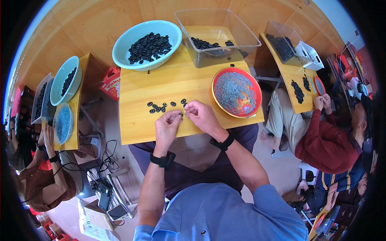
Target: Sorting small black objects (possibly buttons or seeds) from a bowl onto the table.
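Note:
My left hand [167, 129] is closed in a pinch, with a small black oval piece [181, 114] at its fingertips. Just beside it, my right hand [202, 116] is also pinched, its fingertips close to another dark bit; what they hold is too small to make out. Several loose black oval pieces [157, 108] lie on the yellow wooden table [136, 88], left of and beyond my hands. To the right of my right hand, a red round bowl [257, 89] holds many small grey slender parts [231, 86].
At the table's far side stand a light-blue basin [117, 50] of black pieces and a clear plastic bin [251, 38] with more. A red carton [111, 83] is on the floor at left. Other people work at side tables [82, 116], [299, 105]; cables [108, 158] trail at lower left.

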Motion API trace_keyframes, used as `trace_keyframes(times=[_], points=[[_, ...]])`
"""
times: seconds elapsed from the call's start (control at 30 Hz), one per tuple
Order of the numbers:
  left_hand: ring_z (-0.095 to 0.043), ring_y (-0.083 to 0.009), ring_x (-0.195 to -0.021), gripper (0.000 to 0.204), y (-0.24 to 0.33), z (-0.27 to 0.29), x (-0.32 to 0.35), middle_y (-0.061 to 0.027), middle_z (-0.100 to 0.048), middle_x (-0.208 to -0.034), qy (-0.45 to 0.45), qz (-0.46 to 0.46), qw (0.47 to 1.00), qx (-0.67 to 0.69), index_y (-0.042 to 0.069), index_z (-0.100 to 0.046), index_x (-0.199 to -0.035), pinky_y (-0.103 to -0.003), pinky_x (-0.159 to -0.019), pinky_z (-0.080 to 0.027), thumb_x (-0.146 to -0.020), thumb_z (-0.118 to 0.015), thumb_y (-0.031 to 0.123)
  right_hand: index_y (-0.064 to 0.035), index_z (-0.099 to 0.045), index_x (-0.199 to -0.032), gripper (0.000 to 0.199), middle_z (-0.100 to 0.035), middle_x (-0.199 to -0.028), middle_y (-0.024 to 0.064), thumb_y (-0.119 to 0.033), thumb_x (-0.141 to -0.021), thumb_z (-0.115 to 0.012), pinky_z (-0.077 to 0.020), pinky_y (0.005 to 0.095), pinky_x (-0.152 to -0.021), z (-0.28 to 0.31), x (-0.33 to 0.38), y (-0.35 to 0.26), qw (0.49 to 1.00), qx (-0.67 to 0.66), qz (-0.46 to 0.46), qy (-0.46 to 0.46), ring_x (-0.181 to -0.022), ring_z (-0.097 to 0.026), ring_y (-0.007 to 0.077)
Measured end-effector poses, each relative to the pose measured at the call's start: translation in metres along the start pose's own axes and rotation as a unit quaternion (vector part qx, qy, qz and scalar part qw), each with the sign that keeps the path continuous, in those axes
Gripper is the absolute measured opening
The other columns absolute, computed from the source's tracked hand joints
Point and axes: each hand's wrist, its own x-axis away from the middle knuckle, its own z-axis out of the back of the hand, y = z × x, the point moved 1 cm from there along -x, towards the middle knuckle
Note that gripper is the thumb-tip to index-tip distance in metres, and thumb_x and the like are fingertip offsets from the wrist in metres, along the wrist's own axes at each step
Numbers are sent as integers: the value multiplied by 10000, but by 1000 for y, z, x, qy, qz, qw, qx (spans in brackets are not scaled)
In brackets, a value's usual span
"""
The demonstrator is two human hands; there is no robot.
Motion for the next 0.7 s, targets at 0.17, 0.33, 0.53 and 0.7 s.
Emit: trace_keyframes(times=[0.17, 0.33, 0.53, 0.7], points=[[-679, -105, -805, 147, -1, 0, -1, -68, -722, -913, -5, 0, 1000, -4, -55, -685, -1063, -235, -759, -547, -930, -662, 4, 23, -635, -984, 130, -722, -850, 119, -4, -860, -661, -559, 296, -713, 0, 1, -3, 1000, 2, -4, 1, -780, -711, 173], [-670, -97, -799, 145, -2, -1, 0, -61, -722, -910, -10, -6, 1000, -7, -52, -688, -1059, -232, -751, -541, -928, -666, 7, 25, -629, -971, 125, -720, -841, 138, 2, -850, -650, -566, 317, -706, 1, 1, -1, 1000, -3, 5, 4, -775, -720, 212], [-662, -90, -788, 142, -3, -1, -1, -58, -721, -891, -12, -10, 1000, -22, -50, -692, -1050, -227, -742, -535, -925, -671, 13, 26, -640, -960, 115, -726, -847, 135, -1, -850, -657, -566, 307, -704, 0, 1, 0, 1000, 7, 11, -3, -783, -722, 200], [-666, -90, -768, 137, -1, -1, 0, -63, -726, -885, -10, -6, 1000, -29, -51, -698, -1037, -225, -719, -537, -923, -678, 21, 54, -655, -986, 130, -721, -861, 87, -7, -875, -682, -560, 267, -698, -1, 2, 6, 995, -80, -48, -21, -778, -713, 141]])
